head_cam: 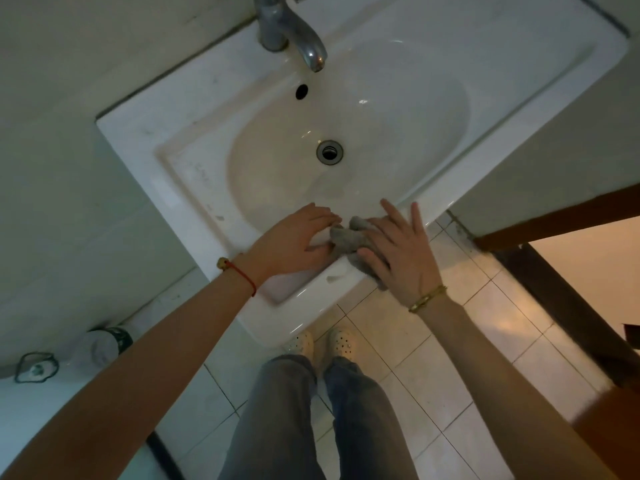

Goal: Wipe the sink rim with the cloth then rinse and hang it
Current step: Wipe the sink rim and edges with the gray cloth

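A white ceramic sink point(194, 174) fills the upper middle of the head view, its front rim nearest me. A crumpled grey cloth point(348, 239) lies on that front rim. My right hand point(398, 252) presses flat on the cloth's right part, fingers spread, thumb on its near edge. My left hand point(294, 242) rests flat on the rim just left of the cloth, fingertips touching its left edge. The metal tap point(291, 32) stands at the sink's back and no water runs from it. The drain point(329, 152) is open.
A wall runs along the left of the sink. A wooden door frame point(554, 223) stands at the right over a tiled floor point(467, 341). A small green-and-white jar point(107, 342) and a soap holder point(34, 368) sit at the lower left. My legs and white shoes are below the rim.
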`<state>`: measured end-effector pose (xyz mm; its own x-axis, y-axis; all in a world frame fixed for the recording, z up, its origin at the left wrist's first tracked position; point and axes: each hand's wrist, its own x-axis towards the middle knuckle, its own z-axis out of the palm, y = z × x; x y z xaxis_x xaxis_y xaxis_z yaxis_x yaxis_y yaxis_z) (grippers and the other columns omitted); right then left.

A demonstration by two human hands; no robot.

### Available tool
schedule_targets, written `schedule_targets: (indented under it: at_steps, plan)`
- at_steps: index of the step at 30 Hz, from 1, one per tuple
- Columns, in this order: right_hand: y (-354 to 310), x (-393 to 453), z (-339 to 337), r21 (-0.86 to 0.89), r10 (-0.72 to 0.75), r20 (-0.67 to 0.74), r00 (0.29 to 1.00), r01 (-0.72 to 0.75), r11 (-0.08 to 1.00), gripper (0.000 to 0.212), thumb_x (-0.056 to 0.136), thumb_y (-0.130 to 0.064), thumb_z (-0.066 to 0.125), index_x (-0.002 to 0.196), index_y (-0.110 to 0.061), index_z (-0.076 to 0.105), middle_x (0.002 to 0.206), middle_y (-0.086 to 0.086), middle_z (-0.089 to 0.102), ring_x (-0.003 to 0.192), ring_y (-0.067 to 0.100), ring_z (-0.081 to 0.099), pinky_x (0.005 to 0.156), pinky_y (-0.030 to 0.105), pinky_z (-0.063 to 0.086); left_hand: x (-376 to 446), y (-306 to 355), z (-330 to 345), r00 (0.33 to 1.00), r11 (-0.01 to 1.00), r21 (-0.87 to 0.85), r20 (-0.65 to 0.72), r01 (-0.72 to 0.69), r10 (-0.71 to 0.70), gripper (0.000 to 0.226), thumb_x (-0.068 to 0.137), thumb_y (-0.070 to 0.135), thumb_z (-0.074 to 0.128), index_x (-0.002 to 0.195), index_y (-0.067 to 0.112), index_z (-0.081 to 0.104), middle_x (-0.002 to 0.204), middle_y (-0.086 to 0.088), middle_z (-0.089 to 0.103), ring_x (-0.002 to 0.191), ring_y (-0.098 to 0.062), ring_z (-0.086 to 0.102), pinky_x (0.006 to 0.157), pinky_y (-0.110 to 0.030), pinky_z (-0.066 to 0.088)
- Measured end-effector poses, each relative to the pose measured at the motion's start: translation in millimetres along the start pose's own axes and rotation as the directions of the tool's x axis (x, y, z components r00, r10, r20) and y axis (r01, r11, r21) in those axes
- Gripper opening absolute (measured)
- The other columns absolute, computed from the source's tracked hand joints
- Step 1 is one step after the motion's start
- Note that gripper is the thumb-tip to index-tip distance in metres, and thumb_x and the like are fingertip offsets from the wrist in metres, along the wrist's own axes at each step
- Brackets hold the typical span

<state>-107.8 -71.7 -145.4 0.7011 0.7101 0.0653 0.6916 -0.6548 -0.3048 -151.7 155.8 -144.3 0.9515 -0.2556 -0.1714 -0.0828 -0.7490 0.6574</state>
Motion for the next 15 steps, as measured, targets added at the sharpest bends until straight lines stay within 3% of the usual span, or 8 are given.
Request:
schedule_targets:
  at_steps: [3,6,11,15]
  plan:
    - [16,13,-9,-0.032,0.161,-0.078,0.984,-0.164,0.986,0.050,0.101,-0.049,0.019,0.125,-0.023,0.055,0.126,0.005,0.061,0.142,0.031,0.028,0.118,0.055,0.004,-27,-14,-22,0.988,0.989,0.127,-0.131,-0.070,0.087,0.041,0.095,0.016,0.064,0.133,0.001,0.059,0.134,-0.016,0.061,0.129,-0.029,0.056,0.122,-0.045,0.029]
    - [-5,19,-8,0.030,0.375,-0.155,0.914,-0.375,0.927,0.046,0.100,-0.038,0.030,0.128,-0.016,0.058,0.124,0.008,0.062,0.142,0.032,0.028,0.119,0.055,0.005,-59,-37,-42,0.972,0.966,0.228,-0.174,-0.119,0.161,0.040,0.097,0.023,0.058,0.131,0.002,0.061,0.132,-0.014,0.063,0.128,-0.029,0.057,0.118,-0.050,0.034]
    - [-96,-7,16,0.130,0.302,-0.098,0.948,-0.289,0.948,0.045,0.100,-0.043,0.031,0.123,-0.022,0.063,0.127,0.000,0.062,0.143,0.027,0.027,0.120,0.053,0.004,-98,-73,-60,0.969,0.927,0.317,-0.076,-0.199,0.234,0.044,0.097,0.028,0.048,0.131,0.004,0.061,0.137,-0.011,0.060,0.134,-0.028,0.052,0.121,-0.048,0.030]
    - [-146,-29,28,0.041,0.158,0.007,0.987,-0.158,0.987,0.048,0.101,-0.050,0.023,0.132,-0.028,0.051,0.136,-0.001,0.055,0.145,0.026,0.022,0.119,0.056,0.006,-100,-88,-65,0.947,0.882,0.365,-0.001,-0.298,0.320,0.044,0.097,0.026,0.048,0.133,0.002,0.059,0.139,-0.013,0.058,0.137,-0.030,0.049,0.123,-0.045,0.026]
